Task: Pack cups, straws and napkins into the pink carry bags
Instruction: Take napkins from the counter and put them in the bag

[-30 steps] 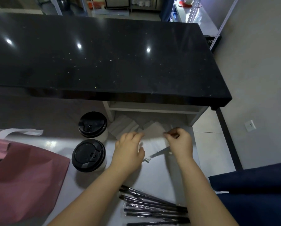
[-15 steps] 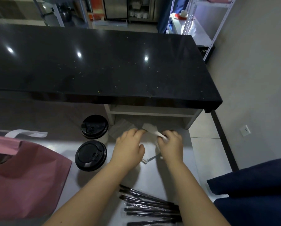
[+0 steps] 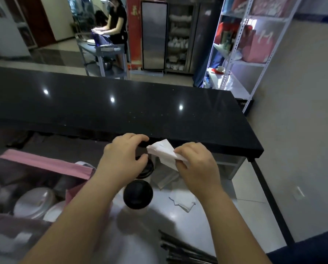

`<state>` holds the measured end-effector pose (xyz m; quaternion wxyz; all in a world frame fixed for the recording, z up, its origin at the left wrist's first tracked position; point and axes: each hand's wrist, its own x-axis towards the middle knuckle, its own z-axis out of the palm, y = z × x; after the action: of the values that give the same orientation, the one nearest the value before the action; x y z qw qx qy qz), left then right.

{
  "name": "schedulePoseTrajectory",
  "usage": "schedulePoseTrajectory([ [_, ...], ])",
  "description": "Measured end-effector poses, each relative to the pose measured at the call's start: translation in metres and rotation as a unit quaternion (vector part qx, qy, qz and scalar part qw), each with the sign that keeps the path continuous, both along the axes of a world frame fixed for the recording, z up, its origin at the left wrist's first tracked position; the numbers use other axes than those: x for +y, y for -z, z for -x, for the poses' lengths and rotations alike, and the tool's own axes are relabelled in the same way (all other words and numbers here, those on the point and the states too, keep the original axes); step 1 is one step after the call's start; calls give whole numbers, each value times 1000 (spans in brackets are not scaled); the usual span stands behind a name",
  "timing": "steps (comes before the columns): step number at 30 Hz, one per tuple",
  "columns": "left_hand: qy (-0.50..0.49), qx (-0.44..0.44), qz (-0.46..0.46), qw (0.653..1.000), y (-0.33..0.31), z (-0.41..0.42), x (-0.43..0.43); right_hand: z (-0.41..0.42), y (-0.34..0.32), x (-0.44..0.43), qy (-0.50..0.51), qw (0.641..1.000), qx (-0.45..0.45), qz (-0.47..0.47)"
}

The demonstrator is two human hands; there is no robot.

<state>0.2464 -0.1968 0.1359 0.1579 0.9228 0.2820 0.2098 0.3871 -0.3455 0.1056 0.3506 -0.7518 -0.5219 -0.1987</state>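
**cuprunner:** Where's the napkin (image 3: 164, 152) sitting right now?

**bagged_it:** It isn't sitting, it's hanging in the air above the pale worktop (image 3: 178, 221), out in front of the glossy black ledge (image 3: 121, 111). The right hand (image 3: 195, 164) is pinching it along its right edge, with the fingers curling over the paper. The left hand (image 3: 125, 157) is hovering just beside the free corner. Its thumb and forefinger are curving into a C and gripping nothing, as far as I'm seeing.

**cuprunner:** How's it going to handle?

**bagged_it:** I'm guessing thin folded tissue, so it's weighing next to nothing and going floppy. It's probably tearing if you're tugging a single ply. I'd be pinching flat across the folded edge, all layers together, not one loose corner.

**cuprunner:** And around it?

**bagged_it:**
- A second napkin (image 3: 182, 201) is lying loose on the worktop under the right wrist.
- A black-lidded cup (image 3: 138, 194) is standing just beside the left forearm.
- Another dark lid (image 3: 147, 171) is peeking out behind the left hand.
- The wrapped black straws (image 3: 186, 252) are lying at the near edge.
- The pink carry bag (image 3: 45, 164) is gaping open on the left, with white-lidded cups (image 3: 34, 201) inside.
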Motion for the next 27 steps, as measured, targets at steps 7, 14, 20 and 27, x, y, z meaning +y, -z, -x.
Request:
schedulePoseTrajectory([
  [7,-23,0,-63,998,-22,66,48,57,-33,49,-36,997,-69,4],
  [14,-13,-7,-44,999,-5,158,123,139,-53,111,-25,994,-45,-101],
  [20,61,-36,85,994,16,230,201,217,-68,162,-34,994,-15,-105],
  [27,172,26,81,981,31,243,244,271,-62,188,-25,998,43,-47],
])
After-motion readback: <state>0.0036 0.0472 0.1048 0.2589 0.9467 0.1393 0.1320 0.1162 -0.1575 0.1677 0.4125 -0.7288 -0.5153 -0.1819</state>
